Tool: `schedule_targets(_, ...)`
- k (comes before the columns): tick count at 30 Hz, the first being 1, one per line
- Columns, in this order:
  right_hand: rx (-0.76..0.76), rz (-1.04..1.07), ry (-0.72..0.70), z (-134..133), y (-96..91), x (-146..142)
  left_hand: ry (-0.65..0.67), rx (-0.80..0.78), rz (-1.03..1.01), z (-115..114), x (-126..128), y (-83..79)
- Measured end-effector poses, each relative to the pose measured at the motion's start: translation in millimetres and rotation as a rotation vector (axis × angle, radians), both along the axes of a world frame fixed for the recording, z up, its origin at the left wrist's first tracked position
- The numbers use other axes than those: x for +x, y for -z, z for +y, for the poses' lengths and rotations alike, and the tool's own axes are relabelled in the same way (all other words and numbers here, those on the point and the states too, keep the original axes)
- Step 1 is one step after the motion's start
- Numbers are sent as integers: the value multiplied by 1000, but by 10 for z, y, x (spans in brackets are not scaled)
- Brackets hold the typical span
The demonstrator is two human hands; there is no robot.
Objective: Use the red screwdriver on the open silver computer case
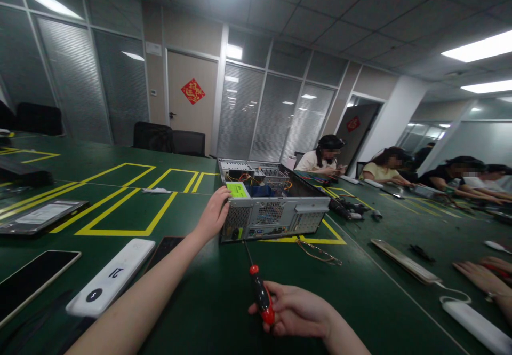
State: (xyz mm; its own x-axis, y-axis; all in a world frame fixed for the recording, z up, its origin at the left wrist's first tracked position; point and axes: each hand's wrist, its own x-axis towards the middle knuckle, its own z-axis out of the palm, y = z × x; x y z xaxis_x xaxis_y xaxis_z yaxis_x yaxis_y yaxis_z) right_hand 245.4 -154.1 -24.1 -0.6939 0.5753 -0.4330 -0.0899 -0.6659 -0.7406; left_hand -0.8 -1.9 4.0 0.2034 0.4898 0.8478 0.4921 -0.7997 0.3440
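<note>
An open computer case [290,210] lies on the green table with its rear panel toward me. Its top is uncovered and coloured wires show inside. A power supply with a yellow-green label [237,190] sits in its left corner. My left hand [216,211] is closed on that corner, fingers over the case's edge. My right hand [294,309] holds a screwdriver [262,293] by its black and red handle. The shaft points away from me, its tip at the bottom edge of the rear panel; whether it touches a screw I cannot tell.
Left of me lie a phone [36,280], a white power bank [112,277] and a hard drive [42,215]. Right of the case are a thin cable bundle [320,252], black parts [348,208] and another phone [406,261]. A co-worker's hands [484,280] rest at far right.
</note>
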Motion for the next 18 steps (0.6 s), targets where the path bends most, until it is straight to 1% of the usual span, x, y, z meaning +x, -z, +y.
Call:
schedule_targets(3, 25, 8, 44, 14, 32, 22, -4, 3, 3, -3, 0, -3)
schedule_targets(7, -27, -31, 189, 16, 46, 17, 0, -1, -1, -4, 0, -4)
schedule_targets(10, -60, -47, 252, 20, 43, 7, 1, 2, 0, 2, -1, 0)
schedule_targets(12, -93, -22, 244, 29, 45, 11, 0, 9, 1, 9, -2, 5)
schedule_targets(15, -145, 81, 188, 39, 39, 27, 0, 19, 2, 20, -3, 12)
schedule_targets(18, -109, 143, 90, 28, 11, 20, 3, 19, 0, 23, -2, 13)
